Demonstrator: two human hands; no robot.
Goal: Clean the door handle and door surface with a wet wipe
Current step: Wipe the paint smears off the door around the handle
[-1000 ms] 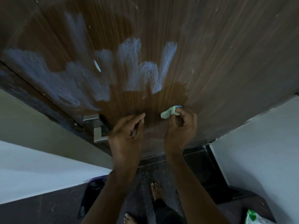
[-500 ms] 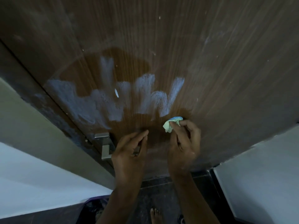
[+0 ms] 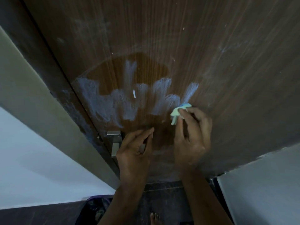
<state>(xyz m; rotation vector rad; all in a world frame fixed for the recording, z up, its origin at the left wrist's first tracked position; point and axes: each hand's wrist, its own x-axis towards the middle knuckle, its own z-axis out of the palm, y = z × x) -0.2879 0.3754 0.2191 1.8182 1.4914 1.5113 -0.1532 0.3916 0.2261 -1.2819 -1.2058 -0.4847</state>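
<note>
A brown wood-grain door (image 3: 211,54) fills the view, dusty except for a darker wiped patch in the middle. White chalky smears (image 3: 123,101) cross that patch. My right hand (image 3: 191,137) pinches a crumpled pale green wet wipe (image 3: 177,112) against the door at the right end of the smears. My left hand (image 3: 134,151) is closed around the free end of the silver door handle (image 3: 114,140), which sticks out near the door's left edge. Most of the lever is hidden under my fingers.
The grey door frame (image 3: 40,103) runs diagonally at the left, with a white wall (image 3: 32,168) beyond it. Another white wall (image 3: 267,184) stands at the lower right. A dark bag (image 3: 95,210) and my bare foot (image 3: 154,216) are on the dark floor below.
The camera has tilted up, so the smears and the handle sit lower in view. My right hand has lifted the wipe from the wiped patch to the lowest right smear. My left hand keeps its hold.
</note>
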